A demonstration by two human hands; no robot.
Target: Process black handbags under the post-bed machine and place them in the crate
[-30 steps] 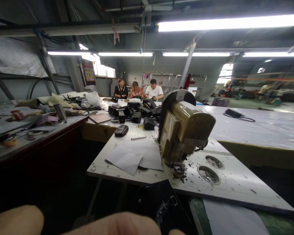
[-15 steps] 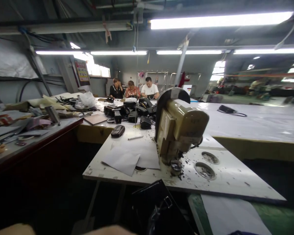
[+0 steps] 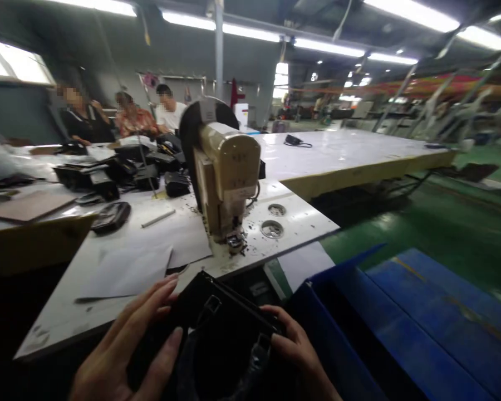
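A black bag (image 3: 221,328) with metal strap rings sits low in front of me, below the near edge of the white worktable (image 3: 292,228). My left hand (image 3: 125,348) grips its left side, fingers and thumb wrapped round the edge. On the right side, my right hand (image 3: 296,351) clasps the bag by a strap ring. Just beyond the bag stands a beige machine (image 3: 223,172) with scraps scattered at its foot.
White paper sheets (image 3: 129,270) lie on the table's left. Several black bags (image 3: 108,172) are piled farther back, where three people (image 3: 125,114) sit. A blue bin (image 3: 401,323) stands at my right on the green floor. A long white table (image 3: 346,150) stretches behind.
My view has swung right and down. Both hands, earlier only blurred at the bottom edge, are now in view holding the black bag. The blue bin has come into sight.
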